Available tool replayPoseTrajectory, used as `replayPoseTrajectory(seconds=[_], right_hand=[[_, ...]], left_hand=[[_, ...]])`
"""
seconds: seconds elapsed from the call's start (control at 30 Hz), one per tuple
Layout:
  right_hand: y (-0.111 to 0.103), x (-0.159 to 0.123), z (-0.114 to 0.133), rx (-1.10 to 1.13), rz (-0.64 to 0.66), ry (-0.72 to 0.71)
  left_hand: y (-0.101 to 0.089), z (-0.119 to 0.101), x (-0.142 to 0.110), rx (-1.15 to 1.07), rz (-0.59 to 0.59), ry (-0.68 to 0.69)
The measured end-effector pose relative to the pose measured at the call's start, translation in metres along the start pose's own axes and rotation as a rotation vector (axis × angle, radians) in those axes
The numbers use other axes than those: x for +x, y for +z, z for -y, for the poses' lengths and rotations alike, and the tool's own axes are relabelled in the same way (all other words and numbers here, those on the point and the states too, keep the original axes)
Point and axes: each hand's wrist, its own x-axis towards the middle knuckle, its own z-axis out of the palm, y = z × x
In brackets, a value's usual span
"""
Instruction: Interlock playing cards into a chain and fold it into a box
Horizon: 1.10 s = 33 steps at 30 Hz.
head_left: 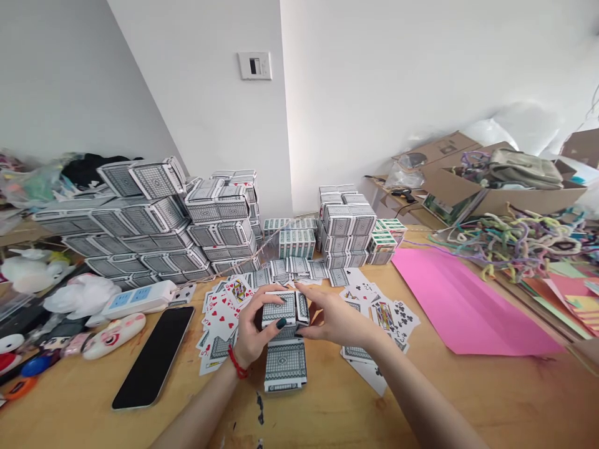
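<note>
A small block of folded playing cards (279,307) with grey patterned backs is between my hands. My left hand (257,327) wraps its left side, thumb along the near edge. My right hand (334,315) grips the block's right end, where a white-edged card face stands upright. Beneath and nearer to me, another card block (284,362) rests on the table, partly covered by the held one. Loose playing cards (223,317) lie face up and face down left of my left hand. More loose cards (386,315) are spread by my right forearm.
Stacked card blocks (140,218) rise at the back left, with another stack (350,218) at the back right. A black phone (154,358) and power strip (140,299) lie left. To the right are pink paper (458,305), tangled pipe cleaners (510,240) and a cardboard box (524,202).
</note>
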Motion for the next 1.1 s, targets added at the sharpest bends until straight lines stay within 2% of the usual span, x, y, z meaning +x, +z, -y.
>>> replayPoseTrajectory(seconds=[0.23, 0.43, 0.53, 0.87, 1.1], right_hand=[[0.0, 0.0, 0.0, -0.011, -0.007, 0.021], [-0.005, -0.001, 0.0, 0.285, 0.168, 0.032], [-0.006, -0.001, 0.0, 0.349, 0.18, 0.045], [0.002, 0.002, -0.006, 0.334, 0.087, 0.116], [-0.003, -0.002, 0.004, 0.109, 0.058, 0.066]], left_hand=[[0.0, 0.0, 0.0, -0.006, -0.009, 0.002], [0.0, -0.001, 0.001, 0.023, -0.008, -0.005], [0.0, -0.001, 0.0, 0.018, -0.02, 0.001], [0.001, -0.001, -0.001, 0.003, -0.017, 0.003], [0.001, -0.004, -0.001, 0.019, 0.008, 0.032]])
